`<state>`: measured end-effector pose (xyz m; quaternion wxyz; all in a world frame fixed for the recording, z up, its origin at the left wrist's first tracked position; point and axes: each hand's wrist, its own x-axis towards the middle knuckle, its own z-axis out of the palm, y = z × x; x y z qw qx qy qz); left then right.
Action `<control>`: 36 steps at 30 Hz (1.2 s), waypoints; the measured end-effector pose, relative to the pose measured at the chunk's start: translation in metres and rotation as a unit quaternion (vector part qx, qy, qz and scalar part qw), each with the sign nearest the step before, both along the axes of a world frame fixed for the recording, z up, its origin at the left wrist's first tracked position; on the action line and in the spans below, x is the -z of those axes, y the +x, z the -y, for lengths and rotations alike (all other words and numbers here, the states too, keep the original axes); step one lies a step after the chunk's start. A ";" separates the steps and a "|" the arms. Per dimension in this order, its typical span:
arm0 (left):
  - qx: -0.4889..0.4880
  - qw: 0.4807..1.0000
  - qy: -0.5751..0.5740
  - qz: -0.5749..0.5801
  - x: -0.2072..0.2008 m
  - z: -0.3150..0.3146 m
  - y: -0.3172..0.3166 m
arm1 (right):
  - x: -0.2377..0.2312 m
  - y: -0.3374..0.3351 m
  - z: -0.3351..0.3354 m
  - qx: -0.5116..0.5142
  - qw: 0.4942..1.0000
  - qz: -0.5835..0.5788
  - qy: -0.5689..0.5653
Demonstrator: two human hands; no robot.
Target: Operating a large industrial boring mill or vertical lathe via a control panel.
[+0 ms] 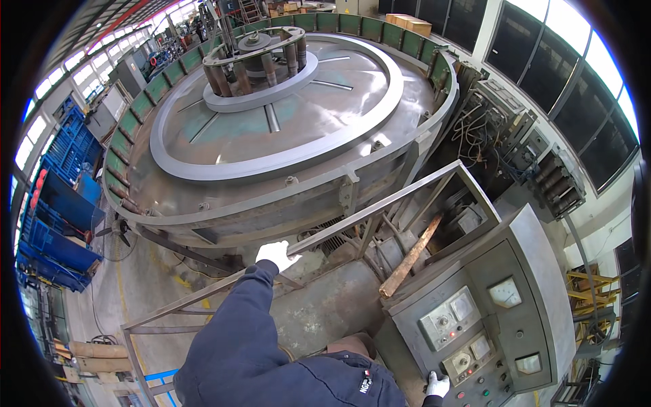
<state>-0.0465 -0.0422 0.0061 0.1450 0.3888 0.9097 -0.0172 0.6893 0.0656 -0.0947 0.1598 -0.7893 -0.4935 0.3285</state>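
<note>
My left hand [277, 256], in a white glove, is closed on the top bar of a grey metal railing [380, 205], its thumb pointing to the right. My right hand [437, 385], also white-gloved, is at the lower left edge of a grey control panel [542, 292]. Its fingers are bent at the panel face, just below a dial plate [462, 363]; what they hold is too small to make out. Several red and green buttons are beside that hand. Beyond the railing stands a huge round machine table [319, 136], with a pale grey ring [271, 166] lying on it.
A wooden pole [410, 258] leans beside the panel, past the railing. Green guard plates [369, 28] rim the machine's far side. Hoses and cables [475, 129] hang at the right. Blue metal racks [64, 197] stand at the left, and a black fan [116, 230] is near the machine.
</note>
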 end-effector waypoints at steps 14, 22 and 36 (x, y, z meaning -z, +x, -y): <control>0.002 1.000 -0.001 -0.010 0.003 0.003 0.003 | 0.001 0.003 0.002 -0.003 1.000 -0.014 0.010; 0.011 1.000 -0.001 -0.017 0.005 -0.006 -0.003 | 0.019 0.013 0.007 -0.058 0.993 0.095 0.042; 0.080 0.992 0.030 -0.096 0.018 -0.007 -0.006 | -0.039 -0.023 0.004 0.000 0.994 0.087 -0.062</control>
